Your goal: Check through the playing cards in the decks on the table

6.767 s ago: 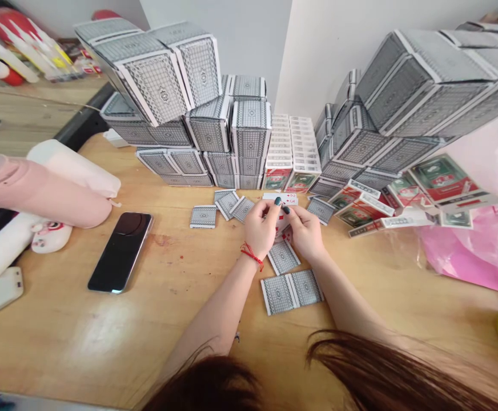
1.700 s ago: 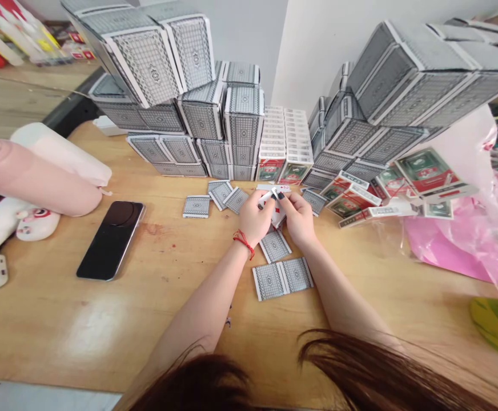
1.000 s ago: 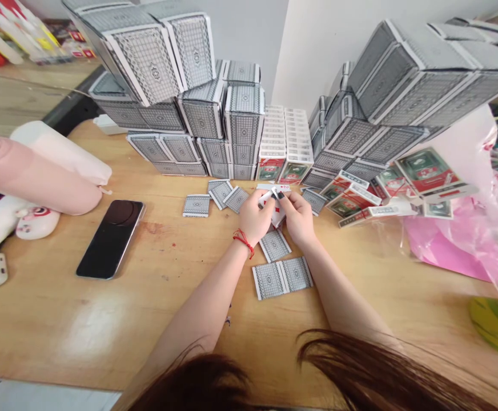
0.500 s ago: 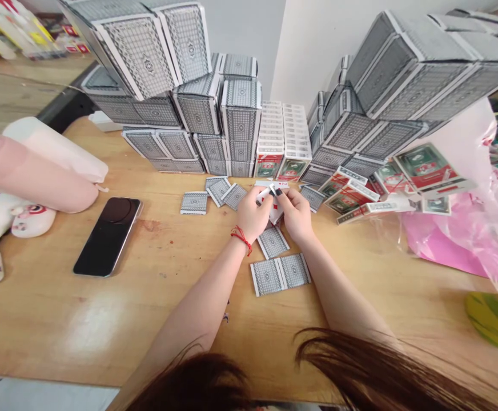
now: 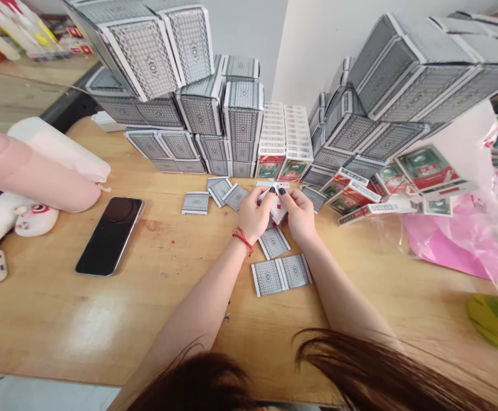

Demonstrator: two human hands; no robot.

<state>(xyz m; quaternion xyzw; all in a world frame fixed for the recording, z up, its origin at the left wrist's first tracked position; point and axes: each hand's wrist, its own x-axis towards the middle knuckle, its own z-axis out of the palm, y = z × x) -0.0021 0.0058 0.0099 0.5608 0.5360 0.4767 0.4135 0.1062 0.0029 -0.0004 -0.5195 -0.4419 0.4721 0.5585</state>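
A small packet of playing cards [image 5: 273, 208] is held tilted at frame centre, above the wooden tabletop [image 5: 60, 325], with red-marked faces showing. The left hand [image 5: 253, 214], with a red thread bracelet [image 5: 243, 241] at its wrist, and the right hand [image 5: 300, 216] are both partly closed and grip the packet from either side. Directly below lie a single face-down card [image 5: 273, 242] and a face-down pair of cards [image 5: 281, 275]. Loose face-down cards [image 5: 220, 192] lie just upper left of the hands. Stacked card decks [image 5: 240, 137] fill the upper centre. Red-and-green card boxes [image 5: 352, 197] lie at right, beside a pink plastic bag [image 5: 446, 245]. A smartphone [image 5: 109, 236] lies at left.
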